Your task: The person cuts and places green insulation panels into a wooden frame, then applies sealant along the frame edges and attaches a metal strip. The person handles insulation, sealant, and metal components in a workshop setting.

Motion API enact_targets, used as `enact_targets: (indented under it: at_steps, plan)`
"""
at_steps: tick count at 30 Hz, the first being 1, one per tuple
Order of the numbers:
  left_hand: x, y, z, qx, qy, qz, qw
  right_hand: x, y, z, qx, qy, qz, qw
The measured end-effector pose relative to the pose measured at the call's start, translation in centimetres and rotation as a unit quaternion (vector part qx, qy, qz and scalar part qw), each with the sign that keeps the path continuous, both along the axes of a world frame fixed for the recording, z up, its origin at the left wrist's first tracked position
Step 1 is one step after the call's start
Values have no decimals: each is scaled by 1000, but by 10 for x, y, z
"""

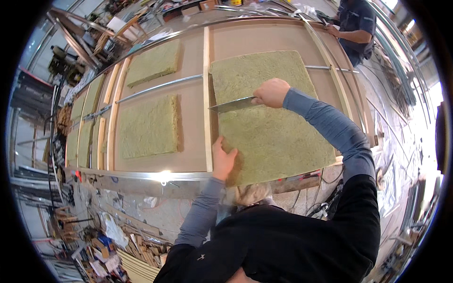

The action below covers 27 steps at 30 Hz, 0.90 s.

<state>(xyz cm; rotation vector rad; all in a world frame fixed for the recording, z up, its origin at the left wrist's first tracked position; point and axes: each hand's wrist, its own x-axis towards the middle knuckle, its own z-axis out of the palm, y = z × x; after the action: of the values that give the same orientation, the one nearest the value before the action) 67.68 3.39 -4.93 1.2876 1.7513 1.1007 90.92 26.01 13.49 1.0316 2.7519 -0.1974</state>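
A large yellow-green slab of mineral wool insulation (278, 137) lies over the right part of a framed brown panel (188, 162). My right hand (272, 93) is closed around the handle of a long-bladed knife (233, 104). The blade lies across the upper half of the slab, its tip pointing left toward a wooden strip (206, 99). At the slab's lower left edge rests my left hand (223, 158), with thumb and fingers apart, holding nothing. Two smaller insulation pieces, an upper one (155, 62) and a lower one (149, 126), lie to the left.
Thin metal rods (160, 87) run across the panel between wooden strips. A co-worker (355, 30) stands at the far right corner, one hand by the panel's edge. Wood offcuts (141, 250) lie on the floor at lower left, and cables (325, 207) lie near my right side.
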Motion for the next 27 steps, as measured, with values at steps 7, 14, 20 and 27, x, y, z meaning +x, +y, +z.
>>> enact_targets:
  at_steps: [7, 14, 20, 27]
  plan:
    - [-2, 47, -1, -198, -252, 67, 945, -17, 15, -27, -13, -8, 22, 1000]
    - [10, 62, -4, -210, -208, 120, 948, -32, 28, -39, -25, -24, 79, 996]
    - [3, 63, -34, -163, -167, 123, 965, -24, 55, -59, -29, 2, 136, 990]
    - [-12, 54, -57, -164, -106, 154, 969, 75, 57, -49, -37, -50, 81, 995]
